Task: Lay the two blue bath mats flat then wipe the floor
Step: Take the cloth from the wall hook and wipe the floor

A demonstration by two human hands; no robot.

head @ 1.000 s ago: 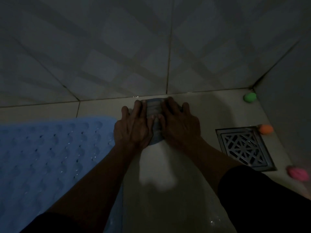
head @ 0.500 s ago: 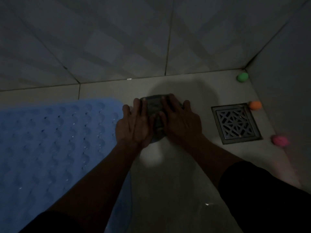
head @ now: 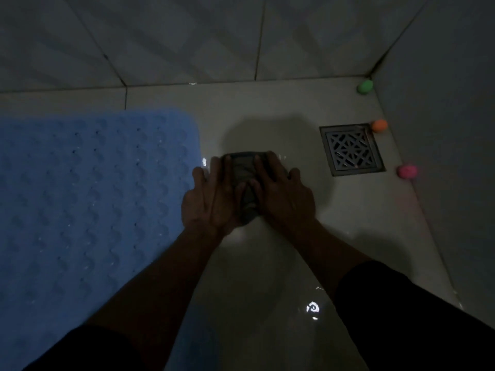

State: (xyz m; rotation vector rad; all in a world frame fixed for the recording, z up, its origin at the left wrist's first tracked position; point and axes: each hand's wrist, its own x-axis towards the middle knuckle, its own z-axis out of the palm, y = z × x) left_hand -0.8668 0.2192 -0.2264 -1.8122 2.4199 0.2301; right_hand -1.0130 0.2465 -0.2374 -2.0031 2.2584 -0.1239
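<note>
A dark folded cloth [head: 245, 174] lies on the pale, wet floor tiles [head: 267, 263]. My left hand [head: 211, 199] presses flat on its left side with straight fingers. My right hand [head: 281, 194] presses flat on its right side in the same way. Most of the cloth is hidden under my palms. One blue bath mat [head: 88, 199] with a bumpy surface lies flat on the floor to the left, its right edge close to my left hand. The room is dim.
A square metal floor drain [head: 351, 149] sits to the right of my hands. Three small balls lie along the right wall: green [head: 364, 87], orange [head: 379, 125], pink [head: 407, 171]. Tiled walls [head: 187, 41] close the far side and the right.
Both hands have slid the cloth back toward me, away from the far wall. The view has shifted, so more floor shows beyond the cloth.
</note>
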